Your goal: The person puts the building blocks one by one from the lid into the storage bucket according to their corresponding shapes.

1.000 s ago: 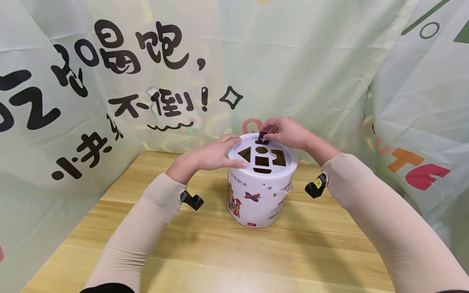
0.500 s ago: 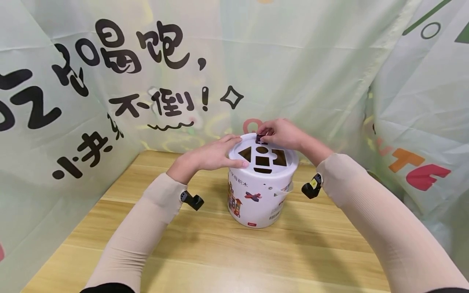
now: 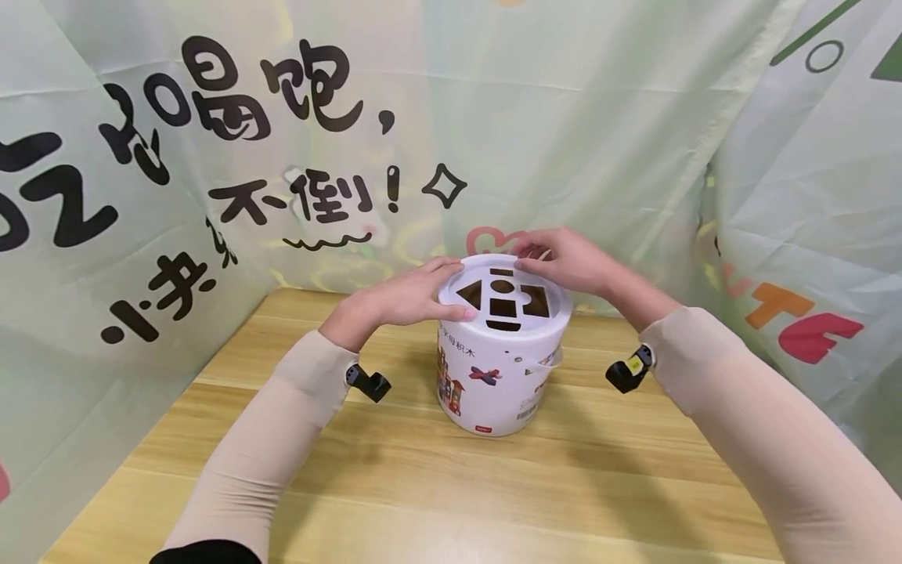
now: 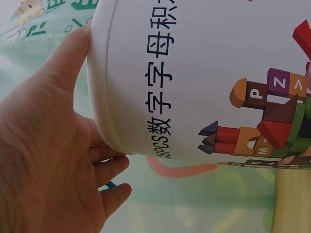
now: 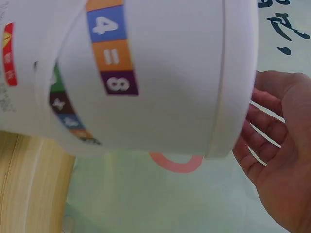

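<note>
A white lidded bucket (image 3: pixel 486 384) with printed toy blocks on its side stands upright on the table. Its white lid (image 3: pixel 476 265) has several dark cut-outs, among them a triangle, a circle and a square. My left hand (image 3: pixel 412 296) rests on the lid's left rim, thumb on top toward the front and fingers spread toward the back. In the left wrist view, the fingers lie loosely against the rim. At the back right of the lid is my right hand (image 3: pixel 564 258), fingers loosely bent, with no block visible in it. The inside of the bucket is too dark to make out.
The wooden table (image 3: pixel 423 493) reaches toward me in front of the bucket. A pale printed curtain (image 3: pixel 592 141) hangs close behind it and on both sides. The bucket's white handle (image 3: pixel 553 362) hangs on its right side.
The dark block in my right hand has gone from sight at the lid's rear slot, which now shows uncovered. My right hand has moved right, away from the slot. The left hand stays put.
</note>
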Demonstrator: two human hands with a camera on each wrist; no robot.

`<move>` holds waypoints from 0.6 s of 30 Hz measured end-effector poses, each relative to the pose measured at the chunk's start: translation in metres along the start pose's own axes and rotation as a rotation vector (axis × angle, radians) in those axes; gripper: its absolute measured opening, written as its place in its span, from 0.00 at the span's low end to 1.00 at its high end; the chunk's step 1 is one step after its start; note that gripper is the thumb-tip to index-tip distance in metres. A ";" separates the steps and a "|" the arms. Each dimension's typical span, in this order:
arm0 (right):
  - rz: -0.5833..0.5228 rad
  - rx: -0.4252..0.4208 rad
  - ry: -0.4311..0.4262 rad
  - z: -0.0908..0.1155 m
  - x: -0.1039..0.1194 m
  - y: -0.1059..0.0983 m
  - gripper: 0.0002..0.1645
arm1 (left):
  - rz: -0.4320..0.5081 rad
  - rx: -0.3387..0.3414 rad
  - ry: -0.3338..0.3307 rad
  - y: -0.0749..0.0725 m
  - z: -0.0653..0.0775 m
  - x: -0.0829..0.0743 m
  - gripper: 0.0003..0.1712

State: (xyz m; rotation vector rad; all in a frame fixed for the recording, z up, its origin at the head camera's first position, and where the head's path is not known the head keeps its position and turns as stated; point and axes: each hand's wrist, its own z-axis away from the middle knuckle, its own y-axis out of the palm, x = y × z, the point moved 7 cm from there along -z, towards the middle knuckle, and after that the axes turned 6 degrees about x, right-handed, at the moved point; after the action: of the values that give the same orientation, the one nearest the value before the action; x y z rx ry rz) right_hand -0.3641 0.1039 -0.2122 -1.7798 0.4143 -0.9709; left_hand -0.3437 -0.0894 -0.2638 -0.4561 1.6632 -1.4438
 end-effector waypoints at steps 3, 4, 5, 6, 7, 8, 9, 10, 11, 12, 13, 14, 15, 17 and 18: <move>0.005 -0.006 -0.011 0.011 -0.001 -0.002 0.19 | 0.000 0.001 -0.001 0.000 0.000 0.000 0.58; 0.008 -0.010 -0.013 0.015 -0.001 -0.002 0.21 | -0.001 0.001 -0.003 0.000 0.000 0.000 0.58; 0.013 -0.016 -0.018 0.019 -0.002 -0.003 0.23 | 0.000 0.002 -0.004 0.000 0.000 0.000 0.58; 0.020 -0.023 -0.023 0.023 -0.002 -0.003 0.25 | -0.002 0.002 -0.005 0.000 0.000 0.000 0.58; 0.029 -0.030 -0.027 0.027 -0.003 -0.003 0.27 | -0.003 0.002 -0.006 0.000 0.000 0.000 0.58; 0.042 -0.037 -0.031 0.031 -0.003 -0.002 0.29 | -0.004 0.002 -0.008 0.000 -0.001 0.000 0.58; 0.051 -0.042 -0.032 0.035 -0.003 -0.002 0.30 | -0.005 0.001 -0.008 0.000 -0.001 0.000 0.57; 0.061 -0.043 -0.030 0.039 -0.004 -0.001 0.31 | -0.006 0.001 -0.010 0.000 0.000 0.000 0.57; 0.074 -0.043 -0.025 0.042 -0.004 0.000 0.32 | -0.005 0.003 -0.010 0.000 0.000 0.000 0.57; 0.087 -0.037 -0.015 0.046 -0.005 0.002 0.34 | -0.003 0.002 -0.010 0.000 0.000 -0.001 0.57; 0.099 -0.032 -0.006 0.050 -0.006 0.004 0.35 | -0.001 0.002 -0.010 0.000 0.000 -0.001 0.57; 0.108 -0.027 0.003 0.053 -0.007 0.006 0.36 | 0.000 0.004 -0.011 0.000 0.000 -0.001 0.57; 0.113 -0.022 0.012 0.056 -0.008 0.008 0.37 | 0.002 0.006 -0.013 0.000 0.000 -0.001 0.57; 0.130 -0.019 0.022 0.061 -0.010 0.011 0.39 | 0.004 0.007 -0.014 0.000 0.000 -0.001 0.57; 0.133 -0.022 0.025 0.064 -0.011 0.013 0.40 | 0.006 0.006 -0.015 0.000 0.000 -0.001 0.57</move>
State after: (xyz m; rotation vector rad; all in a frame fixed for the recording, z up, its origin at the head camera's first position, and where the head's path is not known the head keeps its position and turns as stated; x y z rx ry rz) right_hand -0.3197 0.1450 -0.2382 -1.7378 0.5540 -0.8984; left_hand -0.3426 -0.0886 -0.2633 -0.4573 1.6464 -1.4377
